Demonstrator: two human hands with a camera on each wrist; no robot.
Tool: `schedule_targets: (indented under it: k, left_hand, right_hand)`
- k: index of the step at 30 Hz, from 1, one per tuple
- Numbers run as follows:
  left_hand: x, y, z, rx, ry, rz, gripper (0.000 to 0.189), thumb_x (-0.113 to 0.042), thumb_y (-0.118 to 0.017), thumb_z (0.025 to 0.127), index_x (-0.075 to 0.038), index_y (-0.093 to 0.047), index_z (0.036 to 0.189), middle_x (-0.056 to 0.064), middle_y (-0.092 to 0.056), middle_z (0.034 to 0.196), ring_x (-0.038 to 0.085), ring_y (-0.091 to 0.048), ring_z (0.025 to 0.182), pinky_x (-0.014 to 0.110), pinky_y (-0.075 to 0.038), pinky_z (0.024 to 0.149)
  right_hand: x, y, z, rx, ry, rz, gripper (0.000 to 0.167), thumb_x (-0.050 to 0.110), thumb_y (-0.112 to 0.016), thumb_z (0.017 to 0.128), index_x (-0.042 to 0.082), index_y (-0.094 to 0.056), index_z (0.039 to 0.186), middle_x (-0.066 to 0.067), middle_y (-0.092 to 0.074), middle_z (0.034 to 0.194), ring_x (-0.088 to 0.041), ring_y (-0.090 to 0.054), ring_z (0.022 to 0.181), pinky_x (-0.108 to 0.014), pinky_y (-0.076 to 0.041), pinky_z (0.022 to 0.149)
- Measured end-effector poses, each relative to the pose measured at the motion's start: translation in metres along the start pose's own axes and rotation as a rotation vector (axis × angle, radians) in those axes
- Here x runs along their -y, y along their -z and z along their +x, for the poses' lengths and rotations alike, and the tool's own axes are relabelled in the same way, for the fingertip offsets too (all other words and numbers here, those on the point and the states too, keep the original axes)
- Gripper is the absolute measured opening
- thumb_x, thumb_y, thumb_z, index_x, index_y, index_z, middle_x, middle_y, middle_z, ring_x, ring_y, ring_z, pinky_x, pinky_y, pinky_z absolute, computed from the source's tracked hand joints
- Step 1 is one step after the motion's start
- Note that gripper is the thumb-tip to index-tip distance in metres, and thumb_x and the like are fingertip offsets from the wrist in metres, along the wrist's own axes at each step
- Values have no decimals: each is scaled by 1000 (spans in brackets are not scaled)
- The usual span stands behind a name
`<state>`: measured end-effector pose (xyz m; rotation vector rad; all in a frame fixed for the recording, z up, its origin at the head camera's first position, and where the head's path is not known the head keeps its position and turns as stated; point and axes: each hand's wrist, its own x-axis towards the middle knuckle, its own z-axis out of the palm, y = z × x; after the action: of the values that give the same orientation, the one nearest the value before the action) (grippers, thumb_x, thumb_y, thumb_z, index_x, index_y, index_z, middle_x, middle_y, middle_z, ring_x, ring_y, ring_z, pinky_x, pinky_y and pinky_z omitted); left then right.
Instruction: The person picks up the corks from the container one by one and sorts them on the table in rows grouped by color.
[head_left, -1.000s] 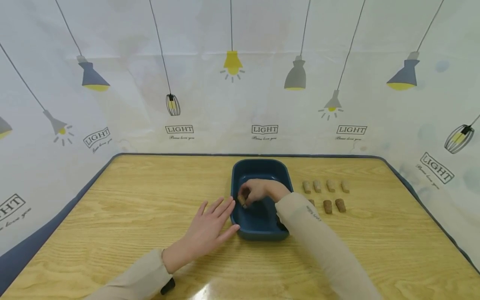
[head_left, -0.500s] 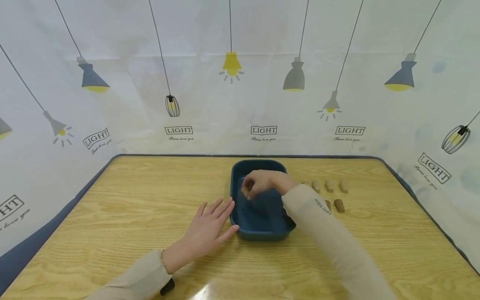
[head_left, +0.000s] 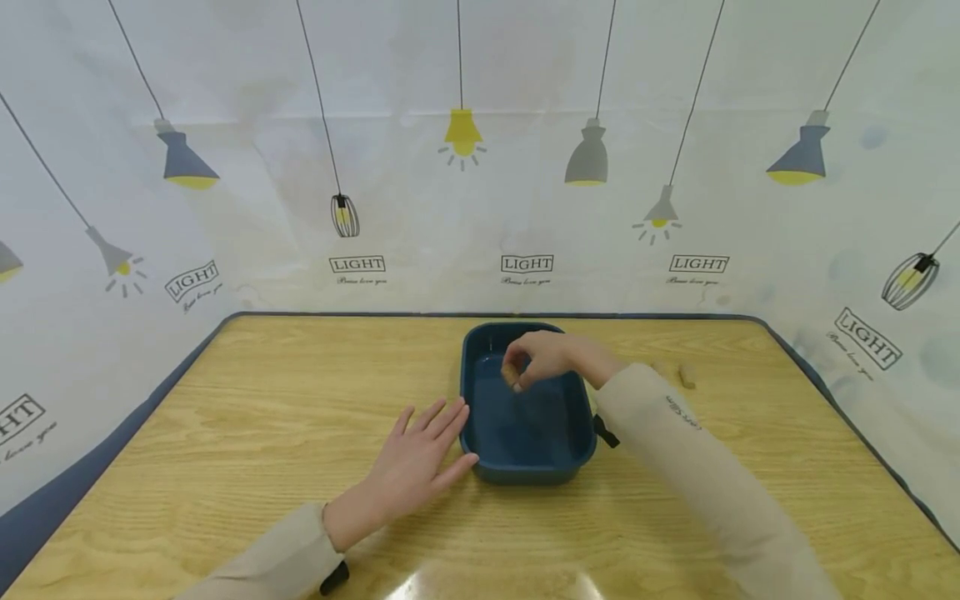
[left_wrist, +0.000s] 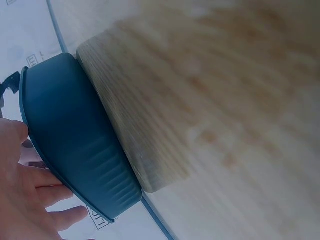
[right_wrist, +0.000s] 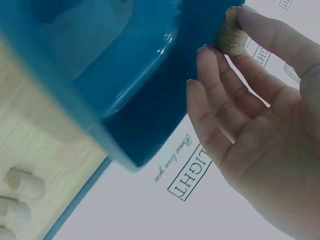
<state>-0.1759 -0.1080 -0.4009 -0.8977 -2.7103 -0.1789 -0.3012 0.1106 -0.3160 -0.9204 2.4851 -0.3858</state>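
Note:
A deep blue rectangular tub point(head_left: 528, 477) with rounded corners stands on the wooden table. My right hand point(head_left: 546, 357) is over the tub and pinches a cork point(right_wrist: 232, 35) between thumb and fingertips, as the right wrist view shows. The tub's floor shows bare below the hand in the head view. With its fingers straight and spread, my left hand point(head_left: 412, 462) rests against the tub's left rim; in the left wrist view the fingers point(left_wrist: 52, 195) lie along that rim.
More corks point(right_wrist: 25, 184) lie on the table right of the tub, one cork point(head_left: 687, 377) showing past the right sleeve point(head_left: 697, 450), which hides others. Behind the table point(head_left: 300, 400) hangs a white backdrop point(head_left: 420, 208) printed with lamps.
My right hand has lifted the cork from low inside the tub and moved it up and to the right. The right sleeve now covers most corks on the table. My left hand has stayed put.

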Motion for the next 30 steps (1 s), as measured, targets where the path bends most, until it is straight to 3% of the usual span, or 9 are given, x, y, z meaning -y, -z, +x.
schedule_targets:
  k: [11, 20, 25, 30]
  left_hand:
    - [0, -2, -1, -15, 0, -15, 62, -50, -35, 91, -6, -40, 133, 6, -35, 137, 25, -30, 124, 54, -20, 95]
    - [0, -1, -1, -17, -3, -18, 61, -49, -38, 90, -6, -39, 134, 6, -35, 137, 24, -31, 124, 54, -22, 94]
    - [-1, 0, -1, -15, -2, -13, 61, -49, -38, 91, -6, -39, 134, 6, -34, 137, 24, -31, 124, 54, -22, 94]
    - [-1, 0, -1, -17, -3, -13, 61, -49, -38, 91, -6, -40, 133, 6, -34, 137, 24, -31, 124, 54, -22, 94]
  right_hand:
    - [-21, -4, -29, -52, 66, 46, 30, 13, -64, 81, 4, -57, 108, -3, -55, 100, -27, -51, 97, -35, -42, 78]
    - [-43, -8, -55, -119, 111, 71, 34, 13, -63, 82, 0, -55, 112, -5, -55, 100, -18, -53, 79, -31, -43, 69]
    - [-53, -9, -71, -150, 155, 106, 20, 10, -62, 82, 3, -58, 100, -5, -54, 99, -20, -53, 85, -32, -44, 69]
    - [-64, -10, -87, -209, 158, 113, 25, 10, -62, 81, 1, -57, 104, -6, -55, 100, -22, -54, 85, -32, -44, 70]
